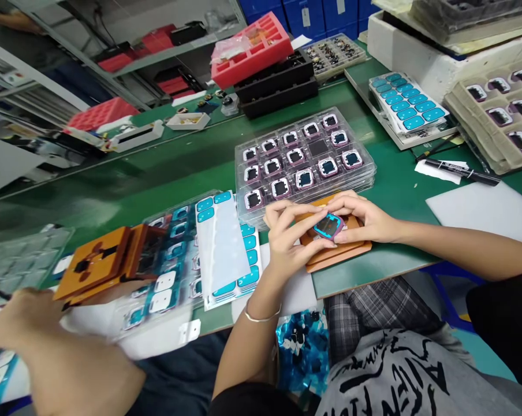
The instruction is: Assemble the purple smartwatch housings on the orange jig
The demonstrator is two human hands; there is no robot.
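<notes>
Between the fingertips of my left hand (293, 231) and my right hand (360, 218) is a small purple watch-like casing (329, 226) with a bright blue border round a dark face. Both hands pinch it by its edges, tilted toward me. Below it lies an orange fixture block (341, 254) at the table's front edge. Just behind my hands stands a stack of clear plastic trays (321, 188) holding several similar casings; one pocket shows no casing. Left of my left hand lie sheets of blue stickers (252, 271), partly covered by white backing paper (224, 245).
At the left, a co-worker's blurred arm (70, 358) reaches beside another orange fixture (99, 260). A red tray (252, 49) rests on black trays behind. More blue sticker sheets (408, 101), beige trays (499, 115), a black marker (469, 172) and a white foam sheet (486, 214) lie right.
</notes>
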